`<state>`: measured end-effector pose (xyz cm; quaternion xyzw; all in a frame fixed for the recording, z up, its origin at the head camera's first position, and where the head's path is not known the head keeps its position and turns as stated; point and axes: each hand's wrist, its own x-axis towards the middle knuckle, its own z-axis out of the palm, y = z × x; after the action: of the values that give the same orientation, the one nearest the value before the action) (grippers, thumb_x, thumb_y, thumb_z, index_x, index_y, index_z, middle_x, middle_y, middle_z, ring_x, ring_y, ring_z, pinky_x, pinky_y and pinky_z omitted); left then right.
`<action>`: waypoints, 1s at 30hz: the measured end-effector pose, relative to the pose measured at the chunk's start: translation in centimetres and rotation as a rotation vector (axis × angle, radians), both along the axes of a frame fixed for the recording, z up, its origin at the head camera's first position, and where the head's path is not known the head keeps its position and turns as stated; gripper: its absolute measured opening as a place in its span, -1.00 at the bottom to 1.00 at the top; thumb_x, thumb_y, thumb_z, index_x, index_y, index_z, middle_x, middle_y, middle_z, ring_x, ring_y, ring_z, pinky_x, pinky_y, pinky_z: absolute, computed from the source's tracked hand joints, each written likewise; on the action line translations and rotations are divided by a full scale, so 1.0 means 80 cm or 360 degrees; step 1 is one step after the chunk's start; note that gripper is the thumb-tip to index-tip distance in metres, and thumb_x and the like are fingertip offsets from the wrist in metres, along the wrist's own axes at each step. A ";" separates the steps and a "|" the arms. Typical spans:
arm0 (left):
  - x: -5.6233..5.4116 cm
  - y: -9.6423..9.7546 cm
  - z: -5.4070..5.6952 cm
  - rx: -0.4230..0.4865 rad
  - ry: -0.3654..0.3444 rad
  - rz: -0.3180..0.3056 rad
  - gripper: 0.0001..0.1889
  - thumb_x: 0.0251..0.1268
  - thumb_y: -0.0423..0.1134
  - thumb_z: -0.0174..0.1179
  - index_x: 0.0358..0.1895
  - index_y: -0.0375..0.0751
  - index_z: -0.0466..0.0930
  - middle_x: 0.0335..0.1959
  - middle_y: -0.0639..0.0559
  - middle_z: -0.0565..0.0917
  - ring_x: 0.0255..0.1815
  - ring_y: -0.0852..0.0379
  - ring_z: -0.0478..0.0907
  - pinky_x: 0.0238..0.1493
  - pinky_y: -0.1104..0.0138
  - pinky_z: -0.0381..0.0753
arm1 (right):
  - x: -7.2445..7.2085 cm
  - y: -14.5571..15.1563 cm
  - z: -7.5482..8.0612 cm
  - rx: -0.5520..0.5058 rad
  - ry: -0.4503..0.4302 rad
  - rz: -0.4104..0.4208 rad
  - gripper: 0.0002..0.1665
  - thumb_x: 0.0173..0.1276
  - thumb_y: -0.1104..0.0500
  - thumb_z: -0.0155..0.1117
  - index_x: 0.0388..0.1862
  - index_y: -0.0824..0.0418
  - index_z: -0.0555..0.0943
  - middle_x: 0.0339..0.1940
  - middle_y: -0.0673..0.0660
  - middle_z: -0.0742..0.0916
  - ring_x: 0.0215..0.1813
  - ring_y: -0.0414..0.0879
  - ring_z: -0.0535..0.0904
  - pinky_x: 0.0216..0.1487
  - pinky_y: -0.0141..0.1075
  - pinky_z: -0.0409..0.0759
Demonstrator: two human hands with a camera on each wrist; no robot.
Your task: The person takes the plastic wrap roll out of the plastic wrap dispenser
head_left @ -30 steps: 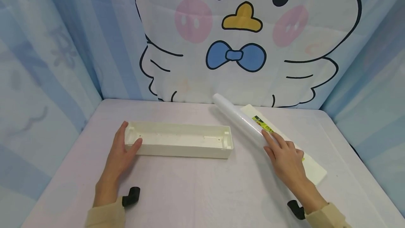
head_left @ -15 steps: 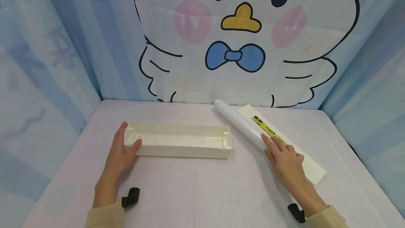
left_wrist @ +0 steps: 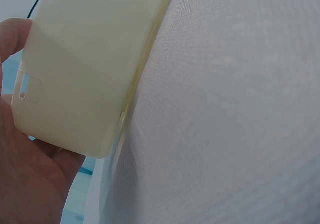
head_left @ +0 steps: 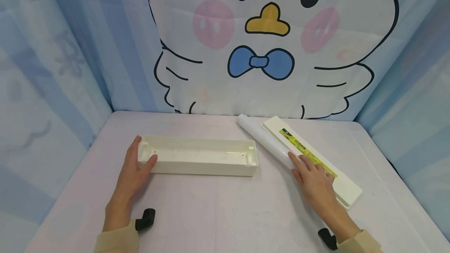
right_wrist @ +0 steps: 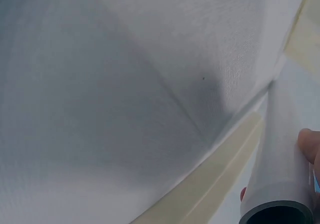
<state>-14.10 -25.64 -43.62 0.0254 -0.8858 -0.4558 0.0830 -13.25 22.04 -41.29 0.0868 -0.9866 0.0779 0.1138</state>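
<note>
Out to the left in the head view, a long cream plastic box [head_left: 204, 168] lies with its open side up. My left hand [head_left: 131, 171] grips its left end, the thumb over the front wall and the fingers at the end. The left wrist view shows the box's outer wall [left_wrist: 85, 74] beside the palm. My right hand [head_left: 316, 184] holds a roll of cling film [head_left: 263, 138], slanted away toward the back of the table. In the right wrist view the thumb and a fingertip flank the roll [right_wrist: 280, 169], whose hollow dark core faces the camera.
A cream lid [head_left: 346, 190] with a yellow-green label [head_left: 309, 153] lies slanted on the table just right of the roll, partly under my right hand. A printed curtain [head_left: 260, 89] rises behind the white tablecloth [head_left: 211, 214], with more curtains at both sides.
The roll's far end has come down and nearer, and my right hand has shifted slightly toward me. More of the lid and label shows. The left hand and box stay in place.
</note>
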 end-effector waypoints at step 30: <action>0.000 0.001 -0.001 0.0007 0.0054 -0.0011 -0.11 0.49 -0.07 0.15 0.63 -0.31 -0.22 0.60 -0.38 -0.07 0.59 -0.34 -0.15 0.50 -0.23 -0.13 | 0.005 -0.002 -0.009 0.0020 -0.0079 0.0106 -0.23 0.33 0.21 0.43 0.51 0.11 0.41 0.20 0.31 0.60 0.02 0.31 0.63 -0.18 0.22 0.61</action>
<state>-14.07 -25.58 -43.70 0.0148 -0.8834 -0.4583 0.0965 -12.85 21.86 -41.99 0.1184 -0.9862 0.0774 0.0859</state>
